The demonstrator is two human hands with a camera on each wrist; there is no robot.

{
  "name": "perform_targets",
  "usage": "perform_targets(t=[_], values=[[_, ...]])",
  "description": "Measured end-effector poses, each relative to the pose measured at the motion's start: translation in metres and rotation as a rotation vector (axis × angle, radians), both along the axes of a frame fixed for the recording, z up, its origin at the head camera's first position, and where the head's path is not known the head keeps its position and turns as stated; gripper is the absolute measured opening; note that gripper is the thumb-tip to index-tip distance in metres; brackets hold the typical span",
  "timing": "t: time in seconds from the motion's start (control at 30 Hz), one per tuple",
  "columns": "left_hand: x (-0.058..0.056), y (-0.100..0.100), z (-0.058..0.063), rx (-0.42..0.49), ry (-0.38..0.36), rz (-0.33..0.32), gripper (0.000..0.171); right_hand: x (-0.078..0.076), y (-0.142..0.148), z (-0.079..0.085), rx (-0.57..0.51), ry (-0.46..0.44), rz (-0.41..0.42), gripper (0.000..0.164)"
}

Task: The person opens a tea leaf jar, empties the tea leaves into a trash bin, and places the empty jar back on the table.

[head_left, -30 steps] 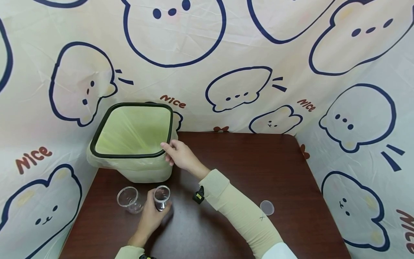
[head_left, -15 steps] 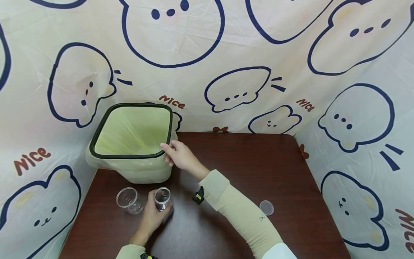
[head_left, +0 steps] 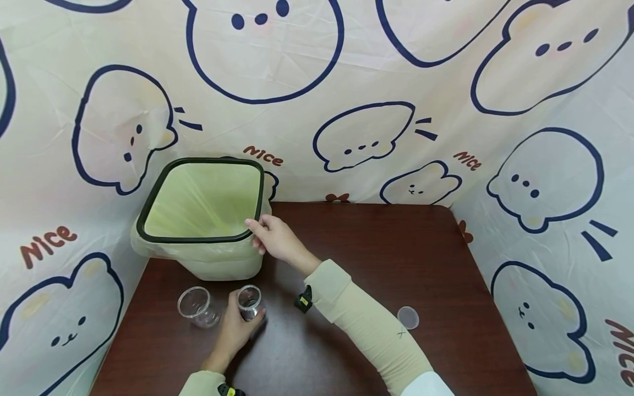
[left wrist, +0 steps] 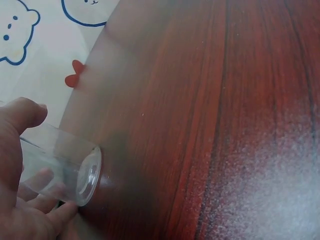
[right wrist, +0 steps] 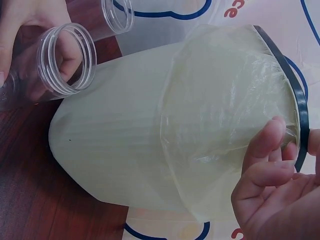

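My left hand [head_left: 233, 330] grips a clear plastic jar [head_left: 249, 301] close over the table, thumb on its right side and fingers on the left. In the right wrist view the jar's open mouth [right wrist: 44, 62] shows screw threads. Left of this hand stands a second clear plastic container [head_left: 195, 305], also uncovered. Behind them is a pale green trash bin [head_left: 223, 268] lined with a thin bag [right wrist: 215, 110] under a dark rim ring [head_left: 198, 239]. At the bin's front right corner my right hand [head_left: 274, 237] pinches the rim, thumb on the inner side and fingers outside.
A small round translucent lid [head_left: 408, 318] lies beside my right sleeve [head_left: 369, 322]. Printed cloth [head_left: 297, 66] hangs behind the brown table [head_left: 356, 236] and along both sides. The bin stands near the table's back left corner.
My left hand and the jar have shifted very slightly to the right. The right hand keeps its pinch on the bin rim.
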State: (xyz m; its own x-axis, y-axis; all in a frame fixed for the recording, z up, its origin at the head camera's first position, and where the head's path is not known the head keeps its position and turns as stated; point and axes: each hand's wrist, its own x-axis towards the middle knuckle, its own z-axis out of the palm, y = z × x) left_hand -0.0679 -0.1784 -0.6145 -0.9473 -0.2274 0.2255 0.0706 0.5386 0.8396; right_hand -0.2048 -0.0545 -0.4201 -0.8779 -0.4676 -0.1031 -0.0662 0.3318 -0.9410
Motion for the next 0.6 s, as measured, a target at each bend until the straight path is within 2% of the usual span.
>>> perform_targets(t=[0.3, 0.6], values=[[-0.0008, -0.0046, -0.0036, 0.022, -0.015, -0.014, 0.073, 0.0008, 0.0006, 0.0002, -0.012, -0.009, -0.002, 0.041], [0.0025, -0.0042, 0.0007, 0.050, -0.061, -0.007, 0.099, 0.0005, 0.0005, 0.0001, 0.001, -0.005, 0.004, 0.042]])
